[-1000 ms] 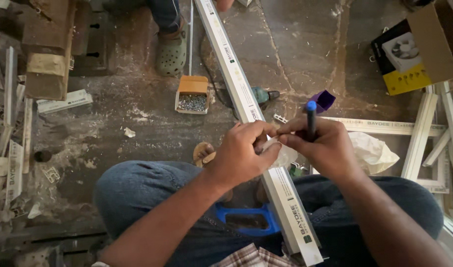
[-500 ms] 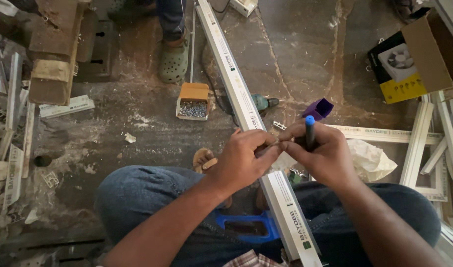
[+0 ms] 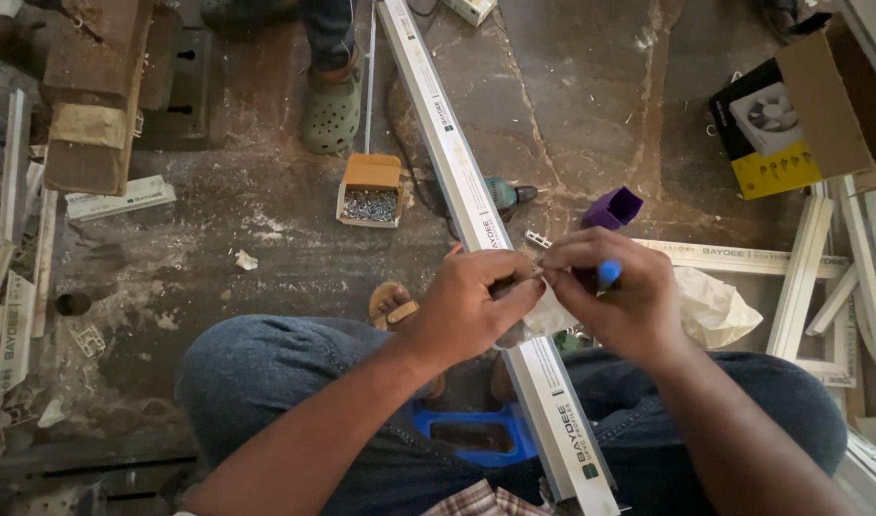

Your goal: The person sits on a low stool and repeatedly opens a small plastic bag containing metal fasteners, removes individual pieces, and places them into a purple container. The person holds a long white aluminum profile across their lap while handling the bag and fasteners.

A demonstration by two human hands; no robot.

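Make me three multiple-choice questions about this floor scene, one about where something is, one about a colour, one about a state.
1. Where does the small box of screws sit?
A. left of the long white profile
B. on the person's lap
C. inside the brown carton

2. What colour is the tip of the marker in the right hand?
A. red
B. blue
C. green

3. How is the left hand placed?
A. hanging free in the air
B. flat on the floor
C. closed over the profile

Answers: 1 A, it stands on the floor left of the profile; 2 B, the tip above the fingers is blue; 3 C, its fingers curl on the profile.
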